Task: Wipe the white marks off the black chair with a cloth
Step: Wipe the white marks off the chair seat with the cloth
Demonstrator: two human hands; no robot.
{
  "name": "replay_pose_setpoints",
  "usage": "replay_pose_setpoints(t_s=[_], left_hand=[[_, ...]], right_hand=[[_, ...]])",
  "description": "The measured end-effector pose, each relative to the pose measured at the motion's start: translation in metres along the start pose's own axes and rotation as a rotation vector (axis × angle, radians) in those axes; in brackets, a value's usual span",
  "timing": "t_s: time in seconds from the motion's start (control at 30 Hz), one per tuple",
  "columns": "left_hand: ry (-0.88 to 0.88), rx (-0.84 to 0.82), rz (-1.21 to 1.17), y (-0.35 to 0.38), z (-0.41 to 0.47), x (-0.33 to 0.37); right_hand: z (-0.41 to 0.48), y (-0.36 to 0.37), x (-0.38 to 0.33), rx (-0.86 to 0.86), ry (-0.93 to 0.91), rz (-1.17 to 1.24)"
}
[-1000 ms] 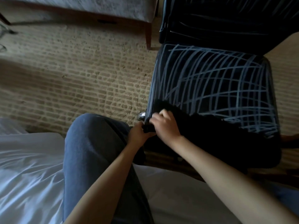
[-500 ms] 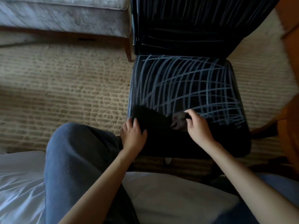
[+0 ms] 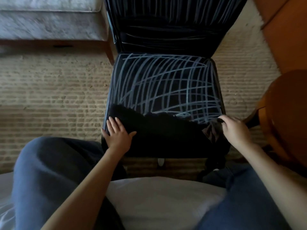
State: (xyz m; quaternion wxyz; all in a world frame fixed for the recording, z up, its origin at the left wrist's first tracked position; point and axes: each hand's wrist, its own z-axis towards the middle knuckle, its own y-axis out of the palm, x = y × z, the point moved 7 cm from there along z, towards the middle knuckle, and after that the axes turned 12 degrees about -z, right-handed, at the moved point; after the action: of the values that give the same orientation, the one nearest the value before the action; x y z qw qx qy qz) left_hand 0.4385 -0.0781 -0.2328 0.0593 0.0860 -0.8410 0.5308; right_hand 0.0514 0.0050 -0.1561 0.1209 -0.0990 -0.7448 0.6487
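**Cloth pulled wide across the seat front**

The right hand [image 3: 235,130] has swung from mid-seat out to the front right corner, fingers curled round the end of the black cloth [image 3: 157,131]. The left hand [image 3: 118,135] stays flat on the cloth, front left. Behind it, white marks [image 3: 186,95] criss-cross the black chair [image 3: 166,72] seat.

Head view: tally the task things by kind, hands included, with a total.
black chair: 1
black cloth: 1
hands: 2 (left hand flat at the cloth's left end, right hand gripping its right end)
Total: 4
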Motion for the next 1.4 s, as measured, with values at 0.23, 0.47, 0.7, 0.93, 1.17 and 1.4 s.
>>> replay_pose_setpoints(t_s=[0.23,0.47,0.7,0.93,1.17,1.4], left_hand=[[0.087,0.168,-0.083,-0.014,-0.002,0.020],[0.250,0.048,-0.048,0.035,-0.044,0.099],[0.217,0.054,0.033,0.039,-0.031,0.090],[0.218,0.033,0.061,0.037,-0.027,0.087],[0.239,0.045,0.102,0.034,-0.026,0.084],[0.242,0.024,0.104,0.034,-0.028,0.087]], right_hand=[[-0.061,0.044,-0.049,0.228,-0.175,-0.048],[-0.082,0.041,-0.077,0.318,-0.353,0.008],[-0.039,0.033,-0.046,0.148,-0.323,-0.016],[-0.089,0.042,-0.069,0.124,-0.352,0.127],[-0.067,0.042,-0.055,-0.001,-0.276,0.150],[-0.122,0.062,-0.069,-0.210,-0.399,0.023]])
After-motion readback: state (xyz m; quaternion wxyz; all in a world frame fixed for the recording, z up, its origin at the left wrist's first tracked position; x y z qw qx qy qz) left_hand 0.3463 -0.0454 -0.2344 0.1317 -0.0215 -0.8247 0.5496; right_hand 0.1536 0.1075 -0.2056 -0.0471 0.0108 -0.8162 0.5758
